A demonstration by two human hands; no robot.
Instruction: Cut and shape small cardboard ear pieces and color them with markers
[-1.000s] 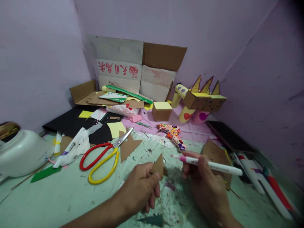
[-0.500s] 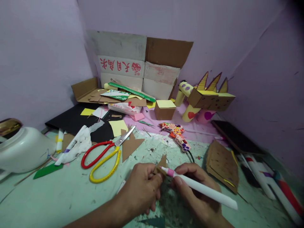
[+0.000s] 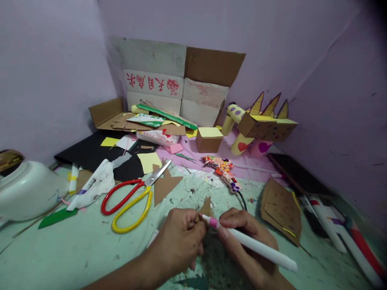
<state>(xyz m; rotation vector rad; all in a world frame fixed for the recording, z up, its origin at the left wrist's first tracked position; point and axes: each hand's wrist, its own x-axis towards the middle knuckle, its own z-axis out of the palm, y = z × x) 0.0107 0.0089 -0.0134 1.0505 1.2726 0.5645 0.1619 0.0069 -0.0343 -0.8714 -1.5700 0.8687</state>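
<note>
My left hand (image 3: 184, 237) is closed around a small brown cardboard piece (image 3: 207, 207), whose pointed tip sticks up past the fingers. Most of the piece is hidden by the hand. In my right hand (image 3: 249, 245) is a white marker (image 3: 263, 247) with a pink collar, gripped like a pen. Its tip meets the cardboard beside my left fingertips. To the left lie scissors (image 3: 147, 189) with one red and one yellow handle, blades spread a little over a brown cardboard cutout (image 3: 166, 187). Beyond my hands rests a flower-patterned glue gun (image 3: 222, 169).
A small box (image 3: 209, 140) with a yellow top stands behind the glue gun. At back right is a spiked cardboard figure (image 3: 266, 125). A folded cardboard piece (image 3: 281, 209) and several markers (image 3: 328, 223) lie right. A white bowl (image 3: 30, 191) sits left, near a green scrap (image 3: 57, 217).
The marker has shifted slightly left and down, its tip lower on the cardboard piece, with my right hand following. My left hand keeps its hold. The whole view has shifted slightly.
</note>
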